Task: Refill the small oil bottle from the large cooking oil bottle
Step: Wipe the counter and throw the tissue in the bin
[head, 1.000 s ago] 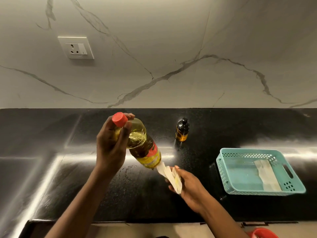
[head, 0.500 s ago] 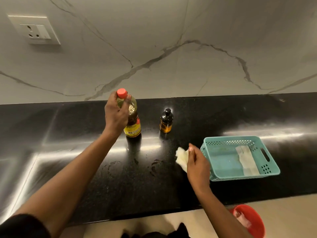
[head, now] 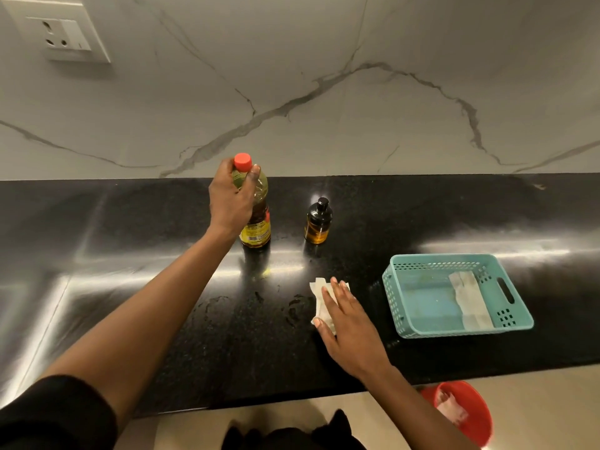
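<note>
The large cooking oil bottle (head: 258, 227), with a red cap and yellow label, stands upright on the black counter (head: 130, 287). My left hand (head: 231, 199) grips its neck just under the cap. To its right stands the small amber oil bottle (head: 317, 222) with a black pump top, closed and apart from both hands. My right hand (head: 347, 323) lies flat with straight fingers on a folded white tissue (head: 319, 298), pressing it on the counter near some wet smears.
A teal plastic basket (head: 399, 300) with a folded tissue inside sits on the counter at the right. A red bin (head: 477, 414) stands on the floor below the counter edge. A wall socket (head: 65, 35) is at the upper left.
The large bottle went from tilted in the air to standing upright on the counter. My right hand brought the tissue down and now presses it flat on the counter.
</note>
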`<act>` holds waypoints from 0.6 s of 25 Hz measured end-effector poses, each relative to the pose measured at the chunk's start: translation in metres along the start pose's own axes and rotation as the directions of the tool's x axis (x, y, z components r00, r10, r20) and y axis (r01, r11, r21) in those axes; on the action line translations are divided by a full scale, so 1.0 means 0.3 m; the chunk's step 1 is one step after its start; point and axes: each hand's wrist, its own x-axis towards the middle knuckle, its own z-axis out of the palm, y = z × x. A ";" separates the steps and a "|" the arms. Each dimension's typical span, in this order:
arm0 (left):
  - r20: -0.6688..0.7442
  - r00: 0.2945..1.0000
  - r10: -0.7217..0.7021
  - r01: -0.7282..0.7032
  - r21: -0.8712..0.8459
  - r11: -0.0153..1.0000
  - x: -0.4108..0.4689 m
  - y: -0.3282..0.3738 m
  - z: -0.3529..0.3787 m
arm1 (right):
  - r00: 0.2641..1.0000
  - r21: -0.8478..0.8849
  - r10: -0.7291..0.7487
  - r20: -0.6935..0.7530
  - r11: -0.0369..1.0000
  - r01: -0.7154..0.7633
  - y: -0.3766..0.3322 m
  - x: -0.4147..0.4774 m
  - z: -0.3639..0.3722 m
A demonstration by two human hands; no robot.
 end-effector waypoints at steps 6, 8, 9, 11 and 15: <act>0.167 0.982 -0.092 0.095 -0.010 0.995 0.005 0.020 -0.029 | 0.971 -0.134 0.148 0.188 0.983 -0.124 -0.108 0.005 0.084; 0.221 0.967 -0.127 0.132 -0.006 0.991 -0.016 0.022 -0.064 | 0.976 -0.107 0.088 0.197 0.992 -0.068 -0.197 0.032 0.116; 0.219 0.966 -0.140 0.144 0.000 0.990 -0.039 0.022 -0.082 | 0.979 -0.087 0.037 0.198 0.996 -0.020 -0.251 0.047 0.132; 0.187 0.968 -0.167 0.164 0.031 0.986 -0.108 -0.007 -0.134 | 0.970 -0.035 -0.116 0.214 0.991 0.126 -0.360 0.024 0.178; 0.135 0.963 -0.235 0.232 0.036 0.972 -0.295 -0.156 -0.296 | 0.951 -0.042 -0.209 0.227 0.974 0.224 -0.287 -0.164 0.203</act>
